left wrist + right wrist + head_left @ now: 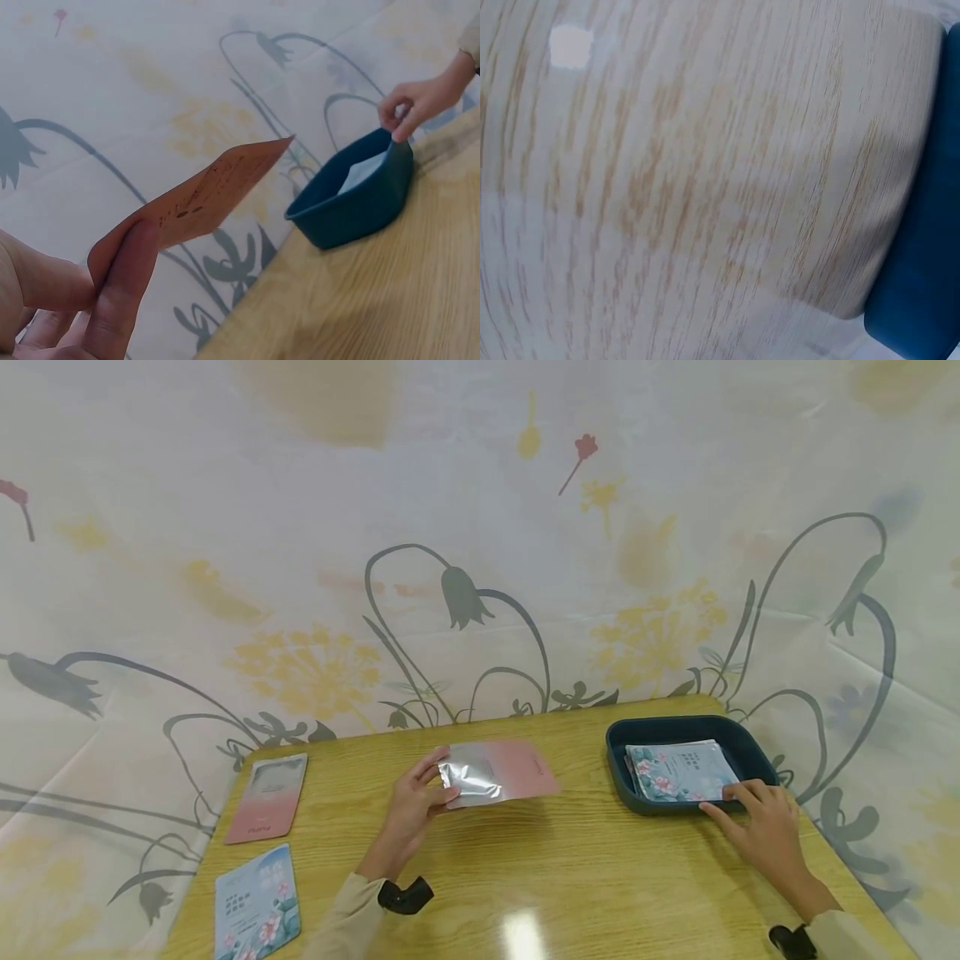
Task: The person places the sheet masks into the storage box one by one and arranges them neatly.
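Observation:
My left hand [411,806] pinches a flat pink-and-silver sachet [498,770] by its silver end, thumb on one face and fingers on the other. The sachet is held above the table, and its printed underside [199,191] shows in the left wrist view. On the right, my right hand [768,831] grips the near rim of a dark teal plastic bin [622,781], fingers over the edge and thumb outside. Blue floral sachets [682,770] lie stacked inside the bin. Only the bin's wall [922,247] appears in the right wrist view; the hand is out of that frame.
At the table's left side lie another pink-and-silver sachet [267,799] and, nearer me, a blue floral sachet [257,902]. The wood-grain table [570,868] meets a flower-patterned cloth backdrop [480,527] behind and at both sides.

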The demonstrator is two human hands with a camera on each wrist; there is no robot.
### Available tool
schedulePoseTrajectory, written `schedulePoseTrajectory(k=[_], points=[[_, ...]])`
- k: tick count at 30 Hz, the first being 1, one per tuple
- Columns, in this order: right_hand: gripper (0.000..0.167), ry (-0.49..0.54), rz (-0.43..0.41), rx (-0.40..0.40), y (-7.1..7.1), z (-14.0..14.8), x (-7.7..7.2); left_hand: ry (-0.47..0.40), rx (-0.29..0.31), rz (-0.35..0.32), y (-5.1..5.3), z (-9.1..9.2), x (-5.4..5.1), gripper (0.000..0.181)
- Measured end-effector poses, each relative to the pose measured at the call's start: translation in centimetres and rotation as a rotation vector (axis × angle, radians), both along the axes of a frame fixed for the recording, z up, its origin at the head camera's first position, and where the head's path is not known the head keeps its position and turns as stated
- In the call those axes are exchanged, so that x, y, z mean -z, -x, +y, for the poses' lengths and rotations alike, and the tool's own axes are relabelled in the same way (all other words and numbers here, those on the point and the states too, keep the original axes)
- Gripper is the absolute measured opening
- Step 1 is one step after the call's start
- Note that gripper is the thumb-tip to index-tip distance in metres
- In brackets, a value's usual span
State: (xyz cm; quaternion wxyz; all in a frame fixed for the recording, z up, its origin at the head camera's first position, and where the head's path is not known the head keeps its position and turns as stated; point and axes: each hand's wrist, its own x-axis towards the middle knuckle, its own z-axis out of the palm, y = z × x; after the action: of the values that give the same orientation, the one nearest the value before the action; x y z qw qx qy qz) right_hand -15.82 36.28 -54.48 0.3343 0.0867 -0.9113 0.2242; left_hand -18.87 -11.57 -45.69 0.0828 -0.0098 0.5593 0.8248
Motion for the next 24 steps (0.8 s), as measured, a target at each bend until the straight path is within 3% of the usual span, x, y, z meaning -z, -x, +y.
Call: schedulePoseTrajectory(k=[24], points=[[0.033, 0.000, -0.020, 0.008, -0.2, -0.2, -0.3, -0.053, 0.154, 0.073, 2.6, 6.1, -0.4, 0.064]])
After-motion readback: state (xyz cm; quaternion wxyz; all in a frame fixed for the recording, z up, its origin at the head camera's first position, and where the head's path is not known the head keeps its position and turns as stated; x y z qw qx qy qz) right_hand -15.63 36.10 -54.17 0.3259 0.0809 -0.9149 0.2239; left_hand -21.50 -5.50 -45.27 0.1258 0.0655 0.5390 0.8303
